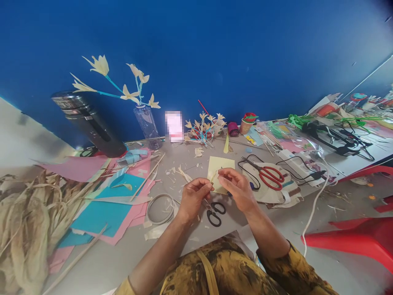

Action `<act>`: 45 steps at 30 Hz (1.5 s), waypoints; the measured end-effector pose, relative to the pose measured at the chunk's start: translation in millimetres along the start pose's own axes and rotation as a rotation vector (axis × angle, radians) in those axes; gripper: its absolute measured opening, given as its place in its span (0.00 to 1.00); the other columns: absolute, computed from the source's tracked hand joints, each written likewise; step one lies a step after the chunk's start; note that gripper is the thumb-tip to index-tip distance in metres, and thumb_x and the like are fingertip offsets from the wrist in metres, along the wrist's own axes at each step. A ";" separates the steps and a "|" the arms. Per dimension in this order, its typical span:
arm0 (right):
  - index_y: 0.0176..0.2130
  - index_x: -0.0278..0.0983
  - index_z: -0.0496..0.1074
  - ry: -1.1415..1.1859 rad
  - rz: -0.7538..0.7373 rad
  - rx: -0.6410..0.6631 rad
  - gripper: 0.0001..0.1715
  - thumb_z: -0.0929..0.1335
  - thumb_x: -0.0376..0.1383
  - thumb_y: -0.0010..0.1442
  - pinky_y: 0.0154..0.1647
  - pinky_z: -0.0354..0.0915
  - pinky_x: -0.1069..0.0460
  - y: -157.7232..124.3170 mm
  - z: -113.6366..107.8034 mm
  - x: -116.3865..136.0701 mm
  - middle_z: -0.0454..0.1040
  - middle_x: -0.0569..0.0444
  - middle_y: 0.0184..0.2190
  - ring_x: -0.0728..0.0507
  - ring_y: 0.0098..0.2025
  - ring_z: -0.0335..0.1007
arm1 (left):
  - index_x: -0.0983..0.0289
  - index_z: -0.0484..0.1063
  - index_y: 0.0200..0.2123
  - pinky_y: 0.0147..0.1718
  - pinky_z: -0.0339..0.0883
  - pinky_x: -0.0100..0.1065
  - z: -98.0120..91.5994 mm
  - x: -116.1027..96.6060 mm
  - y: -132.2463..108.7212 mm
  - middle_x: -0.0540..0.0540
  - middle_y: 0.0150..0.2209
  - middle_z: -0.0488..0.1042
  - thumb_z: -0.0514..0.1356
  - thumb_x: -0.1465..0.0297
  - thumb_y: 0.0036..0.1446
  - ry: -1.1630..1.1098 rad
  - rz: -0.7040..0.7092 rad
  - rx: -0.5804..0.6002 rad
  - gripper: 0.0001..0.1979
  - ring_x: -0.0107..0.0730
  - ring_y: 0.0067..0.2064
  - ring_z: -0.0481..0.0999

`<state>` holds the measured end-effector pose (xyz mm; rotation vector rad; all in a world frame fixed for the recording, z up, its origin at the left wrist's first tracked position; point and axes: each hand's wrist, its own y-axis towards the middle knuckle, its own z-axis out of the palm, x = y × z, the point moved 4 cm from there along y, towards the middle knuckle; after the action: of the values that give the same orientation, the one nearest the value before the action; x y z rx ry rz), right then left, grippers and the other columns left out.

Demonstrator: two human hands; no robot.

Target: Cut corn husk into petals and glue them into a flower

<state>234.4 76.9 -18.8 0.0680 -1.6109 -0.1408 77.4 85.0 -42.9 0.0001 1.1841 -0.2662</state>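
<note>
My left hand (195, 196) is closed in a pinch on a small, thin pale strip (214, 177) that looks like dried husk. The fingertips of my right hand (238, 188) meet at the strip's upper end, also in a pinch. Both hands are held over a pale yellow square sheet (216, 162) on the grey table. Just below them lie black-handled scissors (215, 214), their blades partly hidden by my left hand. Pale scraps (184, 174) are scattered to the left of my hands.
A grey wire coil (160, 209), blue paper (106, 217) and dried husks (27, 221) lie to the left. Husk flowers stand in a clear bottle (147, 123) beside a black flask (92, 127). Red-handled scissors (272, 178) and a power strip (294, 162) lie to the right.
</note>
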 end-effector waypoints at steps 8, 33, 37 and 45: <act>0.34 0.37 0.77 -0.078 -0.001 -0.019 0.11 0.71 0.42 0.59 0.33 0.64 0.52 -4.3 15.3 -8.7 0.76 0.53 0.29 0.45 0.32 0.69 | 0.66 0.76 0.29 0.25 0.60 0.25 -0.8 2.4 2.7 0.50 0.25 0.73 0.71 0.63 0.49 -0.234 -0.041 0.005 0.13 0.20 0.23 0.66; 0.26 0.37 0.67 0.194 0.140 -0.026 0.23 0.68 0.52 0.61 0.19 0.50 0.56 -0.1 33.7 -13.3 0.58 0.62 0.18 0.52 0.19 0.50 | 0.68 0.75 0.29 0.23 0.58 0.25 7.9 8.9 -2.0 0.48 0.25 0.67 0.74 0.67 0.47 -0.533 -0.196 0.155 0.13 0.18 0.23 0.61; 0.23 0.37 0.62 0.289 0.085 -0.031 0.28 0.67 0.54 0.63 0.19 0.49 0.56 0.2 34.7 -10.3 0.58 0.61 0.19 0.52 0.20 0.48 | 0.68 0.73 0.29 0.23 0.57 0.25 11.6 6.2 -5.3 0.48 0.26 0.64 0.70 0.67 0.53 -0.600 -0.224 0.257 0.11 0.18 0.24 0.59; 0.34 0.38 0.73 0.100 0.036 -0.093 0.19 0.73 0.50 0.56 0.24 0.62 0.54 -7.1 27.0 2.6 0.71 0.55 0.26 0.50 0.24 0.62 | 0.67 0.73 0.30 0.23 0.54 0.25 12.9 0.7 -7.4 0.47 0.25 0.60 0.69 0.67 0.55 -0.605 -0.222 0.276 0.10 0.19 0.24 0.57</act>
<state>207.0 70.8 -18.2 -0.0252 -1.5033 -0.1817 87.9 75.9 -37.6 0.0279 0.5383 -0.5791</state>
